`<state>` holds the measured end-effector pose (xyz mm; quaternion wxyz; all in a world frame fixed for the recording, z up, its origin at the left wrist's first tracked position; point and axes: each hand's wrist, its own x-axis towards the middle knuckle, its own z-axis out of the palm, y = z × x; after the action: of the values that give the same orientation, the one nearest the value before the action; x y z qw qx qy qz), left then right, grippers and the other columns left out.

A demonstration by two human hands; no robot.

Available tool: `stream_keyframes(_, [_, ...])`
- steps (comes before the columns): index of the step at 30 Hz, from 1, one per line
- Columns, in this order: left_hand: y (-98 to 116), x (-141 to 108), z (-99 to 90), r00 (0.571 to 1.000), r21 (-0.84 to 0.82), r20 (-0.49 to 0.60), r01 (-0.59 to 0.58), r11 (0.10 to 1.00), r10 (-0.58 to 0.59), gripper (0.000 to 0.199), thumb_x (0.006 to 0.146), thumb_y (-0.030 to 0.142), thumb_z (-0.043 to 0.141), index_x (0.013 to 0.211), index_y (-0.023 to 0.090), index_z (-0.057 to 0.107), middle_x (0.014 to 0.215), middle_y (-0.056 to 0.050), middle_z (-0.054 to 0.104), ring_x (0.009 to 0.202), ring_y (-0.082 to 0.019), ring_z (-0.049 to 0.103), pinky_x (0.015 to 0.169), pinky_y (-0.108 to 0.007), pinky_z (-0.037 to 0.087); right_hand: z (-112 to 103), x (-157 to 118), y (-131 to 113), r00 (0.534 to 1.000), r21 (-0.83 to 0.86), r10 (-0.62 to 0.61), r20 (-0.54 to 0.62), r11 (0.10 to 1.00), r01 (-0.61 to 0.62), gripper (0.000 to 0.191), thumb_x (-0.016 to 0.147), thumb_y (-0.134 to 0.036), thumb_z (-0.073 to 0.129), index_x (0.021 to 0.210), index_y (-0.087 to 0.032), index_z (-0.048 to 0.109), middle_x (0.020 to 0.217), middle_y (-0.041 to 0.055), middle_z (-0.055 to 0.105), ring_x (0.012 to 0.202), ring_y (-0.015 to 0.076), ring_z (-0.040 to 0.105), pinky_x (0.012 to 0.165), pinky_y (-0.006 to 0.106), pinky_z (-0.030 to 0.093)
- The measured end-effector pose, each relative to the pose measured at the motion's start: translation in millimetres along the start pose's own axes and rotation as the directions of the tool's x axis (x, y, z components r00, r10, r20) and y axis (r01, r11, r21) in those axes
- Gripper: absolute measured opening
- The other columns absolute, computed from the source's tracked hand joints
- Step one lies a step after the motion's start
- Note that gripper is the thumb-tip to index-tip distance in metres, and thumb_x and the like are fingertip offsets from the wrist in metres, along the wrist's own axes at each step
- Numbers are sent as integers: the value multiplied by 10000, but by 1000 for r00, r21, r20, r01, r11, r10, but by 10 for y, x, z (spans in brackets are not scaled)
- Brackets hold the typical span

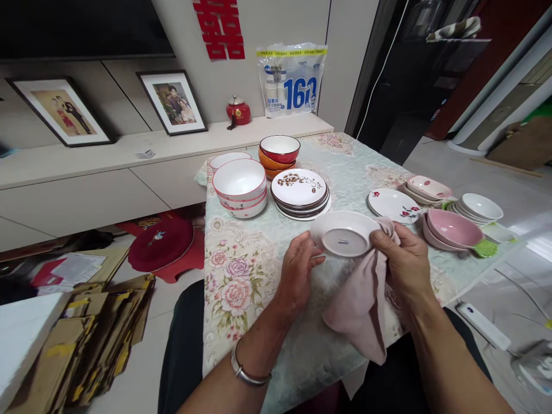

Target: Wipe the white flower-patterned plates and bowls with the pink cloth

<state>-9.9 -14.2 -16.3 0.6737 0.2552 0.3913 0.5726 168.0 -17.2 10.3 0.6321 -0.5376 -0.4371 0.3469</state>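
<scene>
A small white dish [344, 241] is held up over the near part of the table, its underside with a small blue mark facing me. My left hand [298, 270] holds the dish's left edge, the fingers partly behind it. On the other side my right hand [403, 259] pinches a pink cloth [360, 305] against the dish's right rim. The cloth hangs down below the dish. Just beyond the dish stands a stack of plates [299, 188], the top one with a brown flower pattern.
White bowls with red rims [240, 181] and red and orange bowls [280, 150] stand at the back left. Flowered plates [393, 206], pink bowls [455, 228] and small white bowls [480, 206] sit at the right on the flowered tablecloth [235, 282].
</scene>
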Motion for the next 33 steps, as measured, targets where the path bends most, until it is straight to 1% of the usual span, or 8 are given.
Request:
stream_keyframes(4, [-10,-43,44,984,1,178,-6,1000,6,366,768,368,799,1059,155,737,1034,-85,759,988,-234,673,897,-343,493,8,55,18,949,243,297,107,918,-315,373,669,-403,859,977,-243,721,750,1,726,579,191,642,605,363,561])
stream_keyframes(7, [6,-73,85,981,-110,183,87,990,-66,476,670,341,872,1081,154,725,1005,-89,773,986,-267,692,920,-401,501,28,83,85,938,167,314,148,927,-336,410,705,-456,829,1024,-225,713,796,24,736,634,213,659,647,389,567])
stream_keyframes(10, [-4,-84,105,981,-137,161,134,981,-111,491,619,333,904,1034,142,724,978,-95,776,982,-278,699,916,-416,511,28,128,208,997,-187,60,56,981,-48,344,786,-477,746,1005,-213,736,897,47,718,810,241,654,783,420,550])
stream_keyframes(14, [-55,-87,106,976,-139,148,179,974,-159,496,596,324,913,1010,131,720,911,-91,773,1000,-288,689,916,-417,507,79,140,326,927,-610,-321,191,702,369,323,908,-407,596,1102,-189,735,964,106,637,968,281,590,901,471,495])
stream_keyframes(19, [-53,-103,91,969,-133,171,201,971,-177,486,591,318,914,989,124,714,899,-92,755,968,-283,678,877,-394,498,262,34,252,802,-585,-405,440,549,597,328,1004,-272,441,1185,-193,703,999,126,611,960,265,542,860,450,490])
stream_keyframes(23, [-14,-122,86,960,-128,230,193,973,-161,458,640,292,888,1034,138,713,951,-86,741,911,-234,667,806,-326,485,362,-43,127,658,-379,-440,611,567,731,294,981,-176,468,1098,-247,729,1004,91,675,956,240,567,834,414,498])
stream_keyframes(25, [-3,-124,89,958,-134,242,190,973,-154,459,644,259,884,1056,150,713,965,-75,736,874,-204,657,786,-300,476,364,-39,98,628,-329,-433,647,584,742,277,973,-166,495,1074,-268,731,1019,70,703,968,231,588,857,417,496])
stream_keyframes(33, [-4,-101,103,948,-124,244,241,963,-205,569,569,258,920,1082,139,706,981,-100,756,974,-278,677,855,-375,505,117,201,250,867,-550,-360,344,672,497,184,947,-258,575,966,-208,751,889,78,673,879,236,626,792,398,508])
